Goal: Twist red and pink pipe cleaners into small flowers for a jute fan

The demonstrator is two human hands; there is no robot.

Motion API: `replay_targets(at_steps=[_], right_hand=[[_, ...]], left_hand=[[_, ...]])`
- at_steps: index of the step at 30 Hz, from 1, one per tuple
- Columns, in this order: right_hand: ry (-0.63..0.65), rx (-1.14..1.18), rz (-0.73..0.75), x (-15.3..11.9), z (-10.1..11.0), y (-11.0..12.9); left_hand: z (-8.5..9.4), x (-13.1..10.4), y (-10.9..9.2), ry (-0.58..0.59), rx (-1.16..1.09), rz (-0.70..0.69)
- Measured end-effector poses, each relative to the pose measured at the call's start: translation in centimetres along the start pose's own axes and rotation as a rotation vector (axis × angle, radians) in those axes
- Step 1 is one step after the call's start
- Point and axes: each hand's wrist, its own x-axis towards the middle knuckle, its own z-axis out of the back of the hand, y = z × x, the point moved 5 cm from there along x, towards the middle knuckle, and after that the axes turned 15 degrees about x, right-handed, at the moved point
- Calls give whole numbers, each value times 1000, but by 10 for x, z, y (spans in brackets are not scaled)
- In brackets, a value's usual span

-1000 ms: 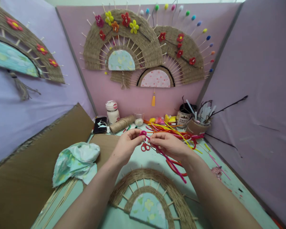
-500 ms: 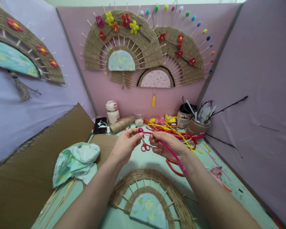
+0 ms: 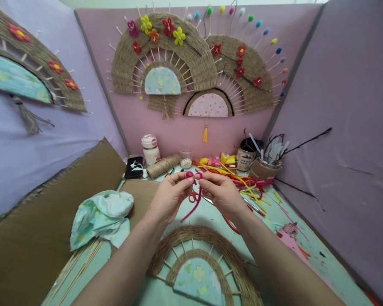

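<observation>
A magenta pipe cleaner (image 3: pixel 196 205) is pinched between both my hands over the middle of the table. My left hand (image 3: pixel 172 191) is closed on its looped end, thumb against forefinger. My right hand (image 3: pixel 221 191) grips it close by, where it bends into another small loop; its loose tail hangs down and to the left. Behind the fingers, partly hidden, lie red-handled scissors (image 3: pixel 193 196). Nearer to me, between my forearms, a woven twine fan (image 3: pixel 191 233) with a floral cloth centre lies flat.
Several pipe cleaners (image 3: pixel 242 178) are heaped at the back right, near a pot of twigs (image 3: pixel 265 169). A twine roll (image 3: pixel 163 165) and a white bottle (image 3: pixel 150 149) stand at the back. Crumpled cloth (image 3: pixel 100 216) and a cardboard sheet (image 3: pixel 47 191) are on the left.
My right hand has moved slightly left, closer to my left hand. The pipe cleaner has been bent into a second loop, and its tail now hangs down-left instead of lying over my right wrist.
</observation>
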Motion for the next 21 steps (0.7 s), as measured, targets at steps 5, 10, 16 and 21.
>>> replay_targets(at_steps=[5, 10, 16, 21], right_hand=[[70, -230, 258, -4, -8, 15], [138, -362, 403, -9, -14, 26], [135, -432, 528, -13, -15, 29], [98, -448, 665, -15, -12, 27]], left_hand=[[-1, -1, 0, 23, -32, 33], [2, 2, 3, 95, -62, 69], [-2, 1, 5, 185, -138, 143], [-9, -4, 11, 236, -269, 234]])
